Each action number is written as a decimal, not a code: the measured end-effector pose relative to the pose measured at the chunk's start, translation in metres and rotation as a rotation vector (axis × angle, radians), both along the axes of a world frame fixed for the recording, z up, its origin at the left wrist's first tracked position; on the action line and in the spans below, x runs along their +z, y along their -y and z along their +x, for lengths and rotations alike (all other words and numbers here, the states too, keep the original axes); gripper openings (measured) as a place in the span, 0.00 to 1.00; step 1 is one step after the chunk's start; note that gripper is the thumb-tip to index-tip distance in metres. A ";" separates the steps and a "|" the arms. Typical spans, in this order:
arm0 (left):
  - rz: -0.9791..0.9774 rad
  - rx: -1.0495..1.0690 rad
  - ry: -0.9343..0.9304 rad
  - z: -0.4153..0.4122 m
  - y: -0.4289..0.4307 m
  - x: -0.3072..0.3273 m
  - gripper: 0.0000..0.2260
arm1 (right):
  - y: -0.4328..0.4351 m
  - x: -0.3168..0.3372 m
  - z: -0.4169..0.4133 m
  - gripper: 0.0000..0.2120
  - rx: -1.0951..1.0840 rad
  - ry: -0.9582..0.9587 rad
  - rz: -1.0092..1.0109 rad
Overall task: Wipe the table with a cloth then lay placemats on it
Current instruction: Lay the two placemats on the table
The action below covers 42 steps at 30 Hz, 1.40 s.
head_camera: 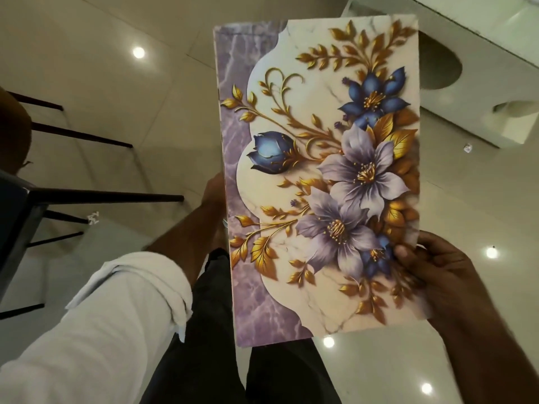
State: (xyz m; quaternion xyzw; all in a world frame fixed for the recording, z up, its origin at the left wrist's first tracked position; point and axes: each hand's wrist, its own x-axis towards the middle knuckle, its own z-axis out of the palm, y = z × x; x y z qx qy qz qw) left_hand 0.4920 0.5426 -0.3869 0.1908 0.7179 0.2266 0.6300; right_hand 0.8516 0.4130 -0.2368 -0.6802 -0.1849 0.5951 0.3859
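A rectangular placemat (320, 176), printed with purple and blue flowers and gold leaves on white marble, is held up flat in front of me, its long side running away from me. My right hand (437, 275) grips its near right edge, thumb on the printed face. My left hand (214, 191) holds the left edge, mostly hidden behind the mat. A rolled white sleeve (125, 301) covers my left forearm. No cloth is in view.
Glossy cream floor tiles (116, 68) lie below, reflecting ceiling lights. A dark chair with thin legs (87, 196) stands at the left. A white table base or furniture piece (481, 68) sits at the upper right. My dark trousers (210, 330) show under the mat.
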 end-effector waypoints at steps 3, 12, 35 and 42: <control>0.059 0.031 0.133 -0.007 0.008 0.037 0.30 | 0.001 -0.002 -0.005 0.10 0.009 -0.011 0.004; 0.265 0.270 0.470 -0.035 0.055 0.201 0.25 | -0.020 0.043 -0.040 0.10 0.102 -0.017 0.099; 0.588 0.845 0.021 -0.285 0.328 0.346 0.12 | -0.045 0.193 -0.393 0.14 0.930 0.054 0.398; 0.572 1.006 -0.116 -0.378 0.413 0.335 0.11 | -0.012 0.182 -0.554 0.17 1.100 0.123 0.430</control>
